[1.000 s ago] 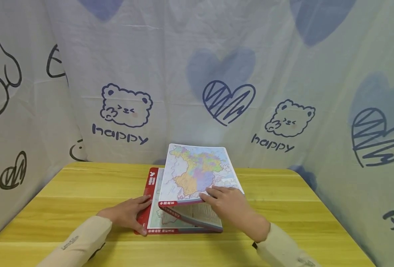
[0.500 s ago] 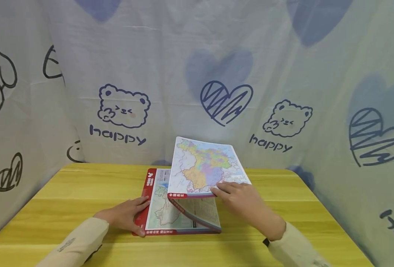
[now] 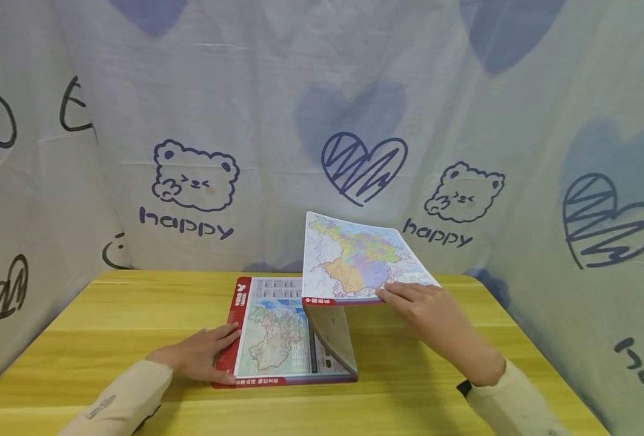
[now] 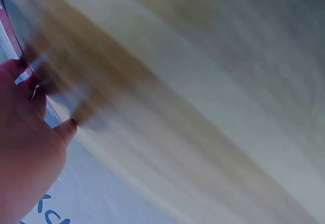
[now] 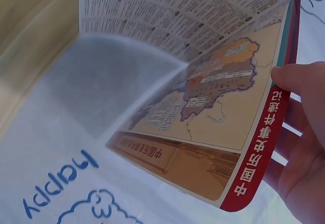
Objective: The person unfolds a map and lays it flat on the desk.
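Note:
A folding map (image 3: 278, 339) with a red left border lies partly unfolded on the wooden table. Its upper panel (image 3: 354, 260), printed with a coloured map of China, is raised and tilted, joined to the lower part by a bending fold. My left hand (image 3: 199, 354) rests on the red border, fingers and thumb spread along the edge; the left wrist view is blurred there. At the raised panel's near right edge, my right hand (image 3: 436, 315) pinches the map. In the right wrist view the thumb presses a red-edged panel (image 5: 223, 92) with the fingers behind it.
The yellow wooden table (image 3: 109, 321) extends on both sides of the map. Behind and beside it hangs a pale curtain (image 3: 278, 121) with bear, heart and "happy" prints, close to the table's back edge.
My right hand has moved right and upward, lifting the upper panel farther from the lower part. More of the lower map now shows. My left hand has stayed at the red border.

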Demonstrator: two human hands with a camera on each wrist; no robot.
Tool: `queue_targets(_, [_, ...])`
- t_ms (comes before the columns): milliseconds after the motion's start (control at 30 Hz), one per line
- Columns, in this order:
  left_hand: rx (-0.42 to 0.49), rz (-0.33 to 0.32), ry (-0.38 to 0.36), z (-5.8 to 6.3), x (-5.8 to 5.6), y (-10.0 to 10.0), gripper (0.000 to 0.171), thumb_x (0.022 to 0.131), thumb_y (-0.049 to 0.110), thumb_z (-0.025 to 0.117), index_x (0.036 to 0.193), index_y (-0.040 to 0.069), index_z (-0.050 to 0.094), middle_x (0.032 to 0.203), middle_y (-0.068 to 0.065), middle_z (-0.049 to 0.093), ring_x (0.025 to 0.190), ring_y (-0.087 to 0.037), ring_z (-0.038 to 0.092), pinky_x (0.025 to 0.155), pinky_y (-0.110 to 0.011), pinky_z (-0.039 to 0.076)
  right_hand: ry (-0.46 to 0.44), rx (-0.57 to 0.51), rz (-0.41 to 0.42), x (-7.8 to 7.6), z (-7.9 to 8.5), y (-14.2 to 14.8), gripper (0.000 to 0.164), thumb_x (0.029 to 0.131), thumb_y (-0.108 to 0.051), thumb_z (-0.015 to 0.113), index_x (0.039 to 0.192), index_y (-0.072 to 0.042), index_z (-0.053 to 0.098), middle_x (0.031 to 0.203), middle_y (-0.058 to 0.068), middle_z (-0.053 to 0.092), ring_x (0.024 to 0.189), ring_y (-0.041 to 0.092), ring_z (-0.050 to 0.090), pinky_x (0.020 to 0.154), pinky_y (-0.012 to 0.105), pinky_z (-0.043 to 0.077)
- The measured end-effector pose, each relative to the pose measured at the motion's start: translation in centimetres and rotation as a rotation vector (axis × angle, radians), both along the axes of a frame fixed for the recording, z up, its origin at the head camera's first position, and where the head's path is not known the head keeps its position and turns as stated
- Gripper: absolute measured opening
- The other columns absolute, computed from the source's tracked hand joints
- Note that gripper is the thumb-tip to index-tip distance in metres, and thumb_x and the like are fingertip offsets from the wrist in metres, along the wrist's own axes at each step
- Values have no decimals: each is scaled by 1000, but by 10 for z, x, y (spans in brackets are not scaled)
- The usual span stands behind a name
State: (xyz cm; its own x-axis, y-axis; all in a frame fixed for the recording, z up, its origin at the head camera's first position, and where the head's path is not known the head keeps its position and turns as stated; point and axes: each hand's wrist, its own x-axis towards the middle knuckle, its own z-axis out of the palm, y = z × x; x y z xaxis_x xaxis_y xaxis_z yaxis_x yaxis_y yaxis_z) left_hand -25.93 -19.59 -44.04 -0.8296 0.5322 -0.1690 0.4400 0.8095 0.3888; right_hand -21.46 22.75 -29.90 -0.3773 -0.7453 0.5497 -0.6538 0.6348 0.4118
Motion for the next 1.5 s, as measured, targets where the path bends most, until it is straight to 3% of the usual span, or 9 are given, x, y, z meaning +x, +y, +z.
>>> queue_targets(167, [-10,40,0,1,1,1,93,81,62,64,147,2,38,153,-20,30,138,-41,28,110,-60,21,26,-77,51,-2,5,12,41,67,-2,85,106,-5,74,98,8,73,81,23,70,64,37,57])
queue_targets(267, [-9,44,-4,2,3,1,94,80,63,65,147,2,39,153,-19,30,138,-41,28,110,-59,22,49,-124,77,-3,6,19,20,92,-19,68,104,-5,74,96,8,73,77,24,70,62,38,57])
queue_targets(333, [-9,41,3,3,3,1,94,80,62,65,147,2,39,152,-19,31,137,-42,29,109,-59,23,65,-153,89,-4,7,23,35,103,-29,49,103,-6,75,95,7,73,75,25,70,60,39,57])
queue_targets(400, [-8,32,17,4,4,1,94,80,61,66,146,1,40,151,-20,32,136,-42,31,108,-60,25,84,-173,99,-5,8,26,56,106,-36,29,101,-6,76,94,7,74,73,24,70,58,39,56])
queue_targets(700, [-17,33,39,3,4,-1,96,78,62,67,145,-1,40,150,-21,34,134,-42,34,108,-60,25,146,-201,78,-4,9,40,58,106,-40,31,96,-6,77,91,7,74,70,25,70,54,41,55])
queue_targets(1067, [-21,59,28,4,4,-14,101,75,62,70,143,-6,41,148,-24,35,132,-46,35,105,-63,29,69,-180,10,0,10,53,67,105,-44,24,100,-1,75,91,11,73,74,28,70,58,42,56])
queue_targets(1267, [-21,82,16,3,4,-26,100,76,61,71,142,-7,41,147,-26,35,130,-49,36,105,-64,25,58,-186,-7,1,9,56,68,105,-45,23,102,-1,75,93,10,73,75,28,70,59,42,56])
queue_targets(1500, [-23,89,10,1,3,-42,104,71,61,75,142,-6,41,148,-26,35,128,-50,37,102,-67,29,70,-184,-20,1,8,63,67,105,-43,22,102,-2,76,93,9,73,72,28,69,57,42,56])
